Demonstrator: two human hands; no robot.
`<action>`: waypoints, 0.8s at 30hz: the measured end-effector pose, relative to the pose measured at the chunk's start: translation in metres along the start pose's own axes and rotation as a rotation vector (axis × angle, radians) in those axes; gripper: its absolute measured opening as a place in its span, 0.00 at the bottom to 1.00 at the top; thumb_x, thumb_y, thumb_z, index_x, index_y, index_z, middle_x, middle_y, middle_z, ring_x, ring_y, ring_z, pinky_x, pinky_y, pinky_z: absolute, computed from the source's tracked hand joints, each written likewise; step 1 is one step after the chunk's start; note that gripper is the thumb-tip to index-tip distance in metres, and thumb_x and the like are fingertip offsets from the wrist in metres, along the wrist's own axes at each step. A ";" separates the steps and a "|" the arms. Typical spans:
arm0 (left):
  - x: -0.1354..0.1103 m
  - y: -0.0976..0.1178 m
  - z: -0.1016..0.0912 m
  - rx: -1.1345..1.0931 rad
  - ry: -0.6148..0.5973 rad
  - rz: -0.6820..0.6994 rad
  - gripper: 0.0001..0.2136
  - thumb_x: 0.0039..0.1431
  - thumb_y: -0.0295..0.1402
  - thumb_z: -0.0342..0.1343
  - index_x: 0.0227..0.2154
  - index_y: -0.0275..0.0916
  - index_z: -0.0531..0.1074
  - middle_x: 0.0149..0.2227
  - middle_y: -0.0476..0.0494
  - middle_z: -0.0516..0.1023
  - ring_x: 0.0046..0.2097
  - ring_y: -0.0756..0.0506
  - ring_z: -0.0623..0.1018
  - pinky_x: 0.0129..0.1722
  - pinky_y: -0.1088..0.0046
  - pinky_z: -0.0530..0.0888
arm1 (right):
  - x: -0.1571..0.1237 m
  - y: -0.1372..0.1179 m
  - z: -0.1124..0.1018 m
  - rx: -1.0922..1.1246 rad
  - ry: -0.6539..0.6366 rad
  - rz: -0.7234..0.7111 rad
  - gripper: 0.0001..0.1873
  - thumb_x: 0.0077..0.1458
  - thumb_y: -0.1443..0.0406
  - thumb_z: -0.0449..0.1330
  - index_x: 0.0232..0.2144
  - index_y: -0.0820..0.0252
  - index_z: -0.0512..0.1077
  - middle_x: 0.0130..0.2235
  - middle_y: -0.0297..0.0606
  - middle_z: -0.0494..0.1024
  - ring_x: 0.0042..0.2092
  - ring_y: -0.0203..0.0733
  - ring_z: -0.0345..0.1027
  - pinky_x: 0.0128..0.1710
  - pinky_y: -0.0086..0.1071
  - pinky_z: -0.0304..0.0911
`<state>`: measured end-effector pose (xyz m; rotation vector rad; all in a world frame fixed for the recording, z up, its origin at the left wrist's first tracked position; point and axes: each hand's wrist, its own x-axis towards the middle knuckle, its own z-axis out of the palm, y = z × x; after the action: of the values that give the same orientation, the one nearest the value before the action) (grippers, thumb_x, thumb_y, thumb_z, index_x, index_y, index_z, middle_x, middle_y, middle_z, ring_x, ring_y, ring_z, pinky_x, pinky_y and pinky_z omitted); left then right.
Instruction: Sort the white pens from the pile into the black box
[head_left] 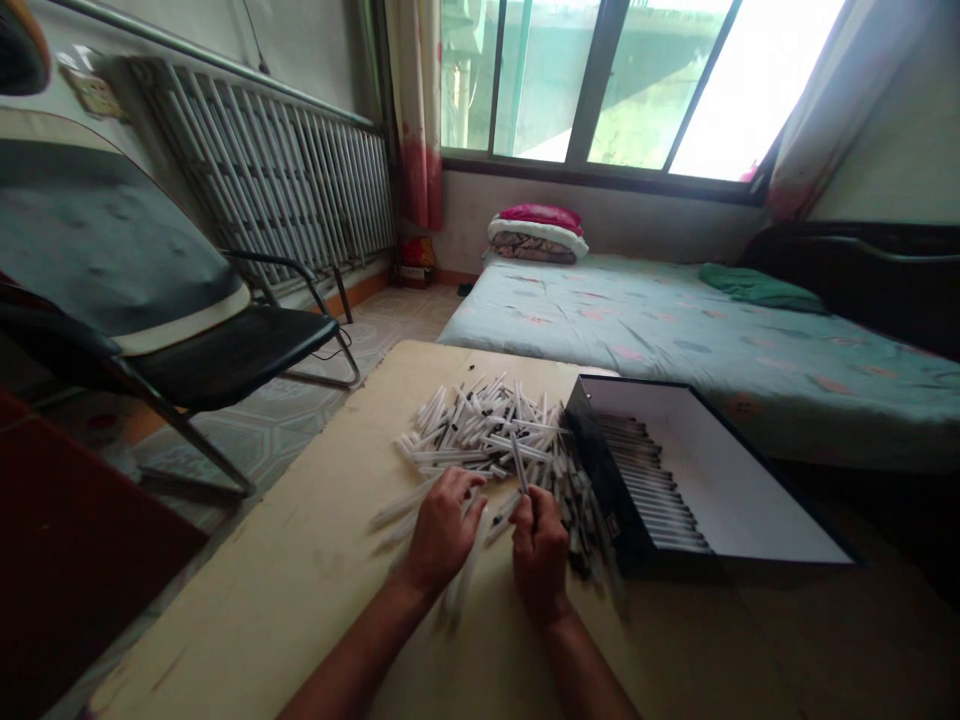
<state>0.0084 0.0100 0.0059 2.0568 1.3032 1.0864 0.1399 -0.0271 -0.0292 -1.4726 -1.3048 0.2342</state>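
Left hand: curled with knuckles up, resting on the near edge of the heap, fingers bent over loose tubes (whether it grips any, this view cannot tell).
Right hand: a narrow pinch, closed on a single tube that rises steeply from the fingers.
Between the hands: a small gap, the two nearly touching.
Heap: white pen-like tubes, many with black ends, lying criss-crossed on the counter, directly ahead of both hands; those nearest the hands are blurred.
Black box: open, just right of the heap, its dark wall touching the tubes, with a white inner surface.
Inside the box: packed rows of tubes, lying side by side with dark ends showing.
Counter: pale yellowish board, scuffed, its corner pointing toward the bed.
Left of the counter: a black folding chair on a patterned floor, with a white radiator along the wall behind it.
Ahead: a low bed with a pale teal floral sheet, a green pillow and folded bedding.
Far wall: a bright window between pink-and-white curtains.
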 end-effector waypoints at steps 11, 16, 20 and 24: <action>0.038 -0.003 0.037 0.533 -0.110 0.187 0.05 0.53 0.24 0.53 0.33 0.35 0.72 0.38 0.36 0.73 0.43 0.37 0.70 0.43 0.60 0.64 | 0.003 -0.002 -0.002 0.034 0.048 0.055 0.13 0.61 0.61 0.46 0.36 0.62 0.67 0.25 0.34 0.70 0.26 0.37 0.65 0.30 0.28 0.59; 0.038 -0.003 0.036 0.414 -0.059 0.210 0.06 0.55 0.23 0.51 0.31 0.36 0.72 0.37 0.37 0.75 0.42 0.38 0.71 0.43 0.60 0.65 | 0.002 -0.002 -0.002 0.074 0.049 0.076 0.13 0.60 0.62 0.46 0.39 0.62 0.66 0.24 0.33 0.71 0.25 0.37 0.66 0.29 0.28 0.60; 0.035 -0.001 0.019 0.253 -0.023 0.206 0.09 0.58 0.25 0.49 0.39 0.36 0.72 0.38 0.39 0.77 0.42 0.41 0.74 0.44 0.63 0.68 | 0.000 0.000 -0.003 0.064 0.026 0.070 0.12 0.60 0.62 0.45 0.37 0.61 0.65 0.26 0.33 0.70 0.26 0.37 0.65 0.29 0.29 0.59; 0.027 -0.008 0.000 -0.117 0.048 0.107 0.09 0.58 0.31 0.52 0.40 0.38 0.74 0.39 0.41 0.78 0.41 0.44 0.76 0.43 0.68 0.70 | -0.002 0.000 -0.004 0.021 0.009 0.020 0.12 0.60 0.63 0.44 0.36 0.61 0.66 0.29 0.35 0.71 0.29 0.38 0.66 0.32 0.29 0.59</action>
<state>0.0109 0.0376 0.0099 2.0447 1.1351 1.2357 0.1423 -0.0307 -0.0286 -1.4679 -1.2777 0.2534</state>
